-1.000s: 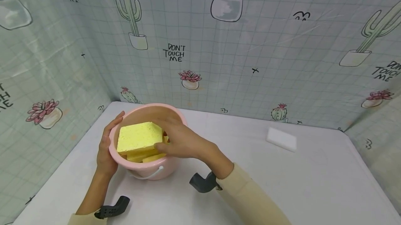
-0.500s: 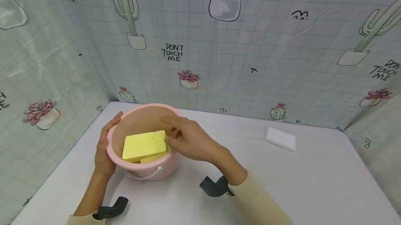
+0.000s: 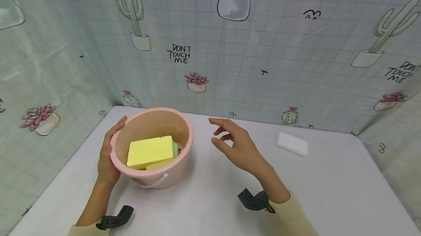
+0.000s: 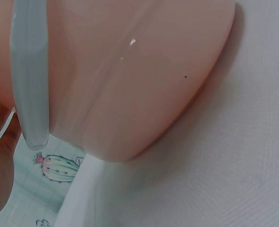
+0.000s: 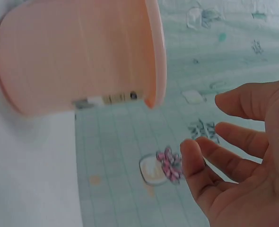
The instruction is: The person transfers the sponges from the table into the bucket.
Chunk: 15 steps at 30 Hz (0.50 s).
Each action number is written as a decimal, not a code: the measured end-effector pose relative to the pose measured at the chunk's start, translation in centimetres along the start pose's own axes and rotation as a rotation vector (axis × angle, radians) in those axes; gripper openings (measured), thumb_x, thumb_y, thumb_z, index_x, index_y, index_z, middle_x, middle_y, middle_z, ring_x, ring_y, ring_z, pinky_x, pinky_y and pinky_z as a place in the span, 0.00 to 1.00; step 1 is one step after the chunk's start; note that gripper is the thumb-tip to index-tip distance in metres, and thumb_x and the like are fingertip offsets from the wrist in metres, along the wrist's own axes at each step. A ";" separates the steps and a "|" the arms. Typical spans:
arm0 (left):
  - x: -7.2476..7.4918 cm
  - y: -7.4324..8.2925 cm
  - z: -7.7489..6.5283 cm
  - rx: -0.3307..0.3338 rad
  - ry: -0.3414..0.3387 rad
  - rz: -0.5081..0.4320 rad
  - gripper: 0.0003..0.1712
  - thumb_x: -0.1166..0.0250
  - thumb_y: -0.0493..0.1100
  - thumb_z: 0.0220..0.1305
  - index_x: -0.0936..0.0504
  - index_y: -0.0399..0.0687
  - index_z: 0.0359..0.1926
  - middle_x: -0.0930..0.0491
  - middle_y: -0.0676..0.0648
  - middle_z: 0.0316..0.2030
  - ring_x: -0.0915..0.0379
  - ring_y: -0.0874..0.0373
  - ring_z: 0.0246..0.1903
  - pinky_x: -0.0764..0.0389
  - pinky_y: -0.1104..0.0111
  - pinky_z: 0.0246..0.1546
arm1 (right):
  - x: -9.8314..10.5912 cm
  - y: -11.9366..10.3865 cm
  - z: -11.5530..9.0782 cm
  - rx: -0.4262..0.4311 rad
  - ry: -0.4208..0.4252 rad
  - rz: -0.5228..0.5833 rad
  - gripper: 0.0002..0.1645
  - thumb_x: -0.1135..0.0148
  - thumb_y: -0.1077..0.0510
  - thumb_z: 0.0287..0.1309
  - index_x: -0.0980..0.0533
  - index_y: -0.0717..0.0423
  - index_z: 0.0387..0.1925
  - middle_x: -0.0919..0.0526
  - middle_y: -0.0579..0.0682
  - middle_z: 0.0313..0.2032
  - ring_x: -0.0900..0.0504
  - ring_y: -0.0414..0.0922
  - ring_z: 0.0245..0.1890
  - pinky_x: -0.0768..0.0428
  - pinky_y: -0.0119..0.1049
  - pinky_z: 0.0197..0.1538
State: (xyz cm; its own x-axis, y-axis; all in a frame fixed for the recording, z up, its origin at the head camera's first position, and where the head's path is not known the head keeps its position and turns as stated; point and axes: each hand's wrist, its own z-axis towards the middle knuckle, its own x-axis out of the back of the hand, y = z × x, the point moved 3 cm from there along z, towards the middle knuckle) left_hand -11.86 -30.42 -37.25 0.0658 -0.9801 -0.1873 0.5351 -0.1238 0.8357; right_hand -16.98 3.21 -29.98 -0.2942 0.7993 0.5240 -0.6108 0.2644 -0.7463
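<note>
A pink bucket (image 3: 184, 155) with a white handle (image 4: 30, 71) stands upright on the left of the table. My left hand (image 3: 109, 159) rests against its left side, the fingers laid along the outside just under the rim; in the left wrist view that hand (image 4: 0, 161) shows only in part. Inside the bucket a yellow sponge (image 3: 151, 150) lies on top of more sponges, with a light green edge (image 3: 175, 150) showing beside it. My right hand (image 3: 238, 146) is in the air right of the bucket, its fingers loosely bent and nothing between them.
A white rectangular block (image 3: 292, 144) lies on the white table (image 3: 210, 206) at the back right. A cactus-patterned sheet (image 3: 210, 46) hangs behind the table and along its sides.
My right hand has let go of the yellow sponge, which now sits lower in the bucket, and has moved out to the right. The left hand has stayed at the bucket.
</note>
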 end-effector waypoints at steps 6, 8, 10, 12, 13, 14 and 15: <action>0.0 0.0 0.0 0.001 0.002 0.005 0.33 0.55 0.56 0.69 0.37 0.44 0.69 0.46 0.46 0.71 0.53 0.52 0.70 0.40 0.71 0.64 | 2.6 2.0 -1.6 0.018 0.044 -0.007 0.29 0.39 0.63 0.62 0.31 0.51 0.64 0.26 0.45 0.58 0.23 0.44 0.47 0.21 0.35 0.47; -0.1 0.0 0.0 0.000 0.004 0.014 0.33 0.55 0.57 0.69 0.37 0.44 0.69 0.46 0.45 0.71 0.53 0.52 0.70 0.41 0.71 0.64 | 3.7 2.7 -2.2 0.007 0.065 -0.019 0.29 0.39 0.64 0.62 0.32 0.51 0.64 0.27 0.45 0.58 0.23 0.46 0.47 0.21 0.33 0.47; -0.1 0.1 0.0 0.003 0.006 0.019 0.34 0.55 0.57 0.69 0.37 0.44 0.68 0.46 0.45 0.72 0.54 0.52 0.70 0.42 0.71 0.64 | 4.7 3.3 -3.0 -0.010 0.090 -0.042 0.30 0.39 0.64 0.62 0.32 0.51 0.65 0.27 0.45 0.59 0.23 0.47 0.47 0.22 0.31 0.48; -0.1 0.1 0.0 0.007 0.009 0.023 0.34 0.55 0.58 0.69 0.37 0.44 0.68 0.47 0.45 0.72 0.54 0.52 0.70 0.42 0.71 0.64 | 5.8 4.0 -3.8 -0.033 0.117 -0.066 0.30 0.40 0.65 0.62 0.32 0.51 0.65 0.27 0.46 0.59 0.23 0.46 0.47 0.23 0.28 0.48; -0.1 0.1 0.0 0.009 0.011 0.023 0.34 0.55 0.58 0.69 0.37 0.44 0.68 0.47 0.45 0.72 0.54 0.52 0.70 0.41 0.71 0.64 | 6.3 4.3 -4.2 -0.048 0.131 -0.079 0.30 0.40 0.65 0.62 0.32 0.51 0.65 0.27 0.46 0.59 0.23 0.46 0.47 0.24 0.27 0.49; -0.1 0.1 0.0 0.012 0.013 0.023 0.34 0.55 0.58 0.69 0.37 0.44 0.68 0.47 0.45 0.72 0.54 0.52 0.70 0.41 0.71 0.64 | 6.7 4.6 -4.7 -0.062 0.146 -0.089 0.30 0.40 0.65 0.62 0.32 0.51 0.65 0.27 0.47 0.59 0.23 0.45 0.47 0.24 0.25 0.49; -0.1 0.1 0.0 0.013 0.013 0.021 0.34 0.54 0.58 0.69 0.37 0.44 0.68 0.47 0.46 0.72 0.53 0.52 0.70 0.41 0.71 0.64 | 7.2 5.0 -5.1 -0.079 0.163 -0.097 0.30 0.40 0.65 0.62 0.32 0.51 0.65 0.27 0.48 0.59 0.23 0.44 0.47 0.25 0.24 0.49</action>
State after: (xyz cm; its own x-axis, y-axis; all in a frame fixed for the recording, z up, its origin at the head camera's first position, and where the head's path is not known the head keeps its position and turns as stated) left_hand -11.83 -30.36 -37.17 0.0880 -0.9805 -0.1758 0.5225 -0.1048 0.8462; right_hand -18.41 13.05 -32.04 -0.1102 0.8431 0.5264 -0.5689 0.3808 -0.7290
